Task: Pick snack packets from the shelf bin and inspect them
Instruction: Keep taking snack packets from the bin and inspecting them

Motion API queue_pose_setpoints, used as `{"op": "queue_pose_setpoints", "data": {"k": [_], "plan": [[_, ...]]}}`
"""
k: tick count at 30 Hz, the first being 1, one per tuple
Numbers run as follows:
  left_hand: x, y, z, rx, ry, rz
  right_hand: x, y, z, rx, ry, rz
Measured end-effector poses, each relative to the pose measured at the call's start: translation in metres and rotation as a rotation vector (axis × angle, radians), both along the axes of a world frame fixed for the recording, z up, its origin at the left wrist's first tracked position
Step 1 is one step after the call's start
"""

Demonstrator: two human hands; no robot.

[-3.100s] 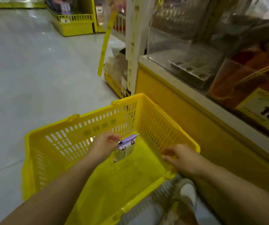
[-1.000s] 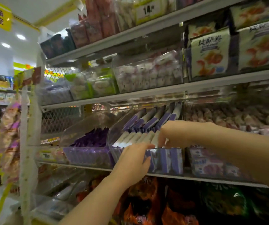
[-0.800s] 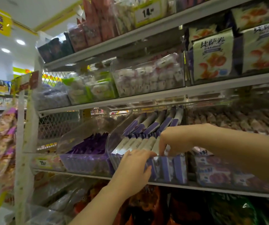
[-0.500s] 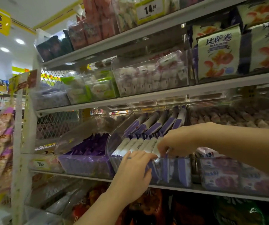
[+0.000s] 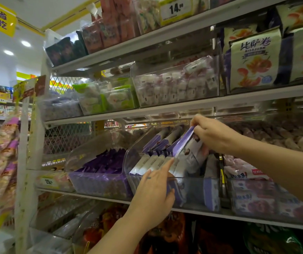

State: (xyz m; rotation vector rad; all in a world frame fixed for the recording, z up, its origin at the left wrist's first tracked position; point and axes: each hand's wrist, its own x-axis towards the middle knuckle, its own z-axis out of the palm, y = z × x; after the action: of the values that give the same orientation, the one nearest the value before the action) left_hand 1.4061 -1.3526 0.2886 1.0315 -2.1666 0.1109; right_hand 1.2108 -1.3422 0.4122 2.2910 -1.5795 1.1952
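- Since half a second ago, your right hand [image 5: 214,136] has risen from low in the bin [image 5: 194,178], bringing one packet [image 5: 187,147] up with it.
- Your right thumb and fingers pinch the packet at its top purple edge. It hangs tilted, top toward the back of the shelf [image 5: 238,216]. Its lower end is still inside the bin, touching the packets around it.
- Your left hand [image 5: 154,193] is at the bin's front, grasping nothing that shows. Its index finger [image 5: 170,162] is straight and rests on the row [image 5: 152,163] of standing packets. The thumb lies against the clear front wall.
- The packet sits just beside that left fingertip, to its right and above it.
- To do this step well, keep drawing the packet up and toward you until the lower end clears the front lip.
- Keep the left finger on the row, so neighbouring packets do not ride up or topple.
- The pinch is narrow and on a slick wrapper. Once it is free, a fuller hold should make turning it over easier.
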Motion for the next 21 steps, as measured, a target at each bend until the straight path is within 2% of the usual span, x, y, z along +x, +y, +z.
{"op": "queue_pose_setpoints", "data": {"k": [3, 6, 9, 11, 13, 15, 18, 21], "plan": [[-0.001, -0.004, 0.003, 0.008, 0.015, -0.025, 0.002, 0.008, -0.003, -0.168, -0.167, 0.009], [-0.002, -0.003, 0.005, 0.058, 0.059, -0.071, 0.011, 0.02, -0.007, -0.376, -0.165, 0.03], [-0.001, -0.003, 0.01, 0.175, 0.282, -0.182, 0.029, 0.034, -0.011, -0.486, -0.169, 0.118], [0.002, 0.001, 0.016, 0.246, 0.616, -0.259, 0.041, 0.04, -0.017, -0.476, -0.178, 0.176], [0.012, 0.006, 0.024, 0.42, 0.988, -0.39, 0.054, 0.043, -0.027, -0.413, -0.173, 0.246], [0.031, 0.009, 0.029, 0.635, 1.193, -0.486, 0.066, 0.044, -0.043, -0.314, -0.167, 0.339], [0.06, 0.014, 0.023, 0.779, 1.247, -0.515, 0.085, 0.043, -0.07, -0.174, -0.147, 0.461], [0.08, 0.016, 0.006, 0.704, 1.209, -0.422, 0.104, 0.04, -0.097, -0.053, -0.125, 0.574]]}}
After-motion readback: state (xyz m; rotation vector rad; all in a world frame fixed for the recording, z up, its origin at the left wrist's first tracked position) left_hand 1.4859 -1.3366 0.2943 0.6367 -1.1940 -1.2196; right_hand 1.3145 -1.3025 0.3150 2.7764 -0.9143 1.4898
